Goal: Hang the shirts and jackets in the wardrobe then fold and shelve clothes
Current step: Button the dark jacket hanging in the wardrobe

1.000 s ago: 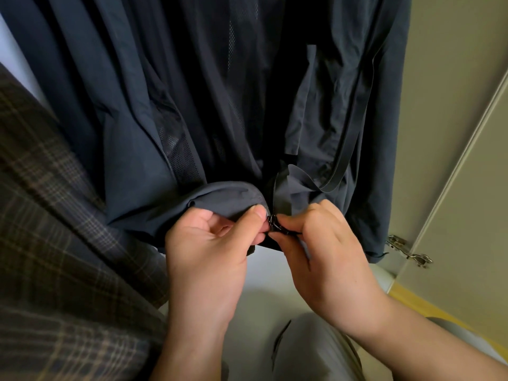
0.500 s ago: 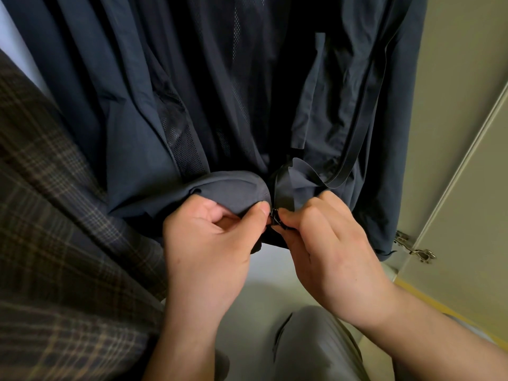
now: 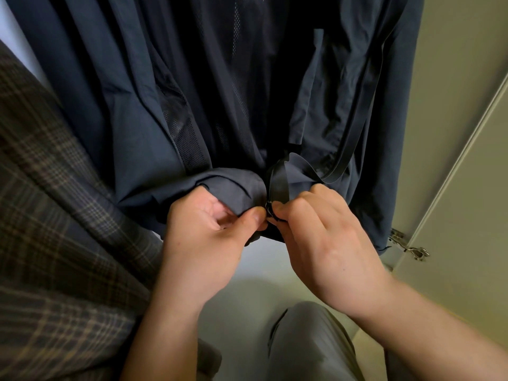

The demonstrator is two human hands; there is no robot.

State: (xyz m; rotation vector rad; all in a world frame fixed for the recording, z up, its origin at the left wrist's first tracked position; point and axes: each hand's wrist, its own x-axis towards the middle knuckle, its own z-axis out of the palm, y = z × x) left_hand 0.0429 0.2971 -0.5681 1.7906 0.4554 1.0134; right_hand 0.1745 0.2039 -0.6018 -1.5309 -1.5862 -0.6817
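Dark jacket point(image 3: 170, 111) hangs beside plaid garment point(image 3: 55, 215); left hand point(image 3: 209, 243) pinches its hem, right hand point(image 3: 324, 243) pinches zip slider point(image 3: 268, 210), zip not yet closed; folding and shelving presumably outstanding.

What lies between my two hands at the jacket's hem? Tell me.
The zipper slider, in the head view: the left hand pinches the dark jacket hem beside it, the right hand pinches the slider.

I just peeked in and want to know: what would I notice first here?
Two hands meeting in the middle: the left hand grips the hem of the navy jacket, the right hand pinches its zipper. The jacket hangs across the top; a plaid garment fills the left.
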